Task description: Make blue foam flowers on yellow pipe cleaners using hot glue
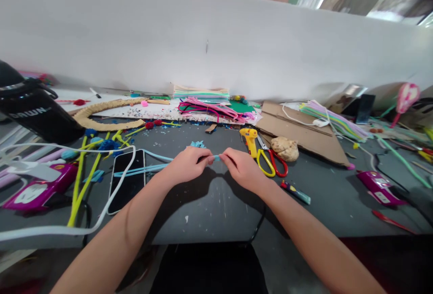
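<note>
My left hand (189, 164) and my right hand (242, 168) meet at the middle of the desk, each with thumb and forefinger pinched. Between the fingertips shows a short bit of light blue pipe cleaner (217, 158), gripped from both sides. Light blue pipe cleaner strands (154, 167) run out left of my left hand, over a dark phone (126, 181); whether they join the held bit is hidden by the hand. Behind my left hand lie small light blue clippings (197, 144). Near my right hand are a yellow glue gun (249, 138) and scissors with yellow and red handles (278, 162).
A black bottle (37, 109) stands at left, near yellow pipe cleaners (79, 181) and a white cable (118, 195). Bundled pipe cleaners (216, 109) and cardboard (304, 134) lie along the white partition (189, 37). A knobbly tan lump (285, 148) sits beside the scissors.
</note>
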The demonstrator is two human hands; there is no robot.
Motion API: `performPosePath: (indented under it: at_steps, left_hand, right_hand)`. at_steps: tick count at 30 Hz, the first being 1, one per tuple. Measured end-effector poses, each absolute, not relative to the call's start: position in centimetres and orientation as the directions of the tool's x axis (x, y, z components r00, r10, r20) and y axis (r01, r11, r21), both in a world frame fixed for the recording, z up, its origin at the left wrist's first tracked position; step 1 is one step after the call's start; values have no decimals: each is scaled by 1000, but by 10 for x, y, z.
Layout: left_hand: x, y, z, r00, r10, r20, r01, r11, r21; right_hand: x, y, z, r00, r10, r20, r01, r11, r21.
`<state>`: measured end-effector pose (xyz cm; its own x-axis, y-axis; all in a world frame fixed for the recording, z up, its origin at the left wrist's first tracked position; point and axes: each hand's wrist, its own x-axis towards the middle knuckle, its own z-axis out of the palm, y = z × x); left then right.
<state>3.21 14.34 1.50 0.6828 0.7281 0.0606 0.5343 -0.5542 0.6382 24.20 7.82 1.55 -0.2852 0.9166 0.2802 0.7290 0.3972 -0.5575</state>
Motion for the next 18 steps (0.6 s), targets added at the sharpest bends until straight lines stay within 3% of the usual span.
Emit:
performPosePath:
  at_steps: [2,4,6,8,12,18]
  left_hand:
    - [28,147,14,654,754,62,585,-556,591]
    - [25,149,13,628,775,64,627,-553,550]
    - [24,151,12,615,785,72,640,-551,535]
    - [24,151,12,610,788,87,641,-555,530]
    - [27,149,10,615,781,110,637,-574,514]
    - [24,152,8,604,790,104,660,-569,490]
  right_hand:
    - [262,64,25,-212,948,237,812,306,-497]
    - [288,49,30,-41,987,157,909,102,-403]
    - [314,38,30,171,980,105,957,-140,-255]
    - [332,36,24,279,959,42,955,-273,-113]
    - [337,49,11,296,952,-79,955,-295,28]
    - [339,69,11,273,953,-130,959,-280,-34]
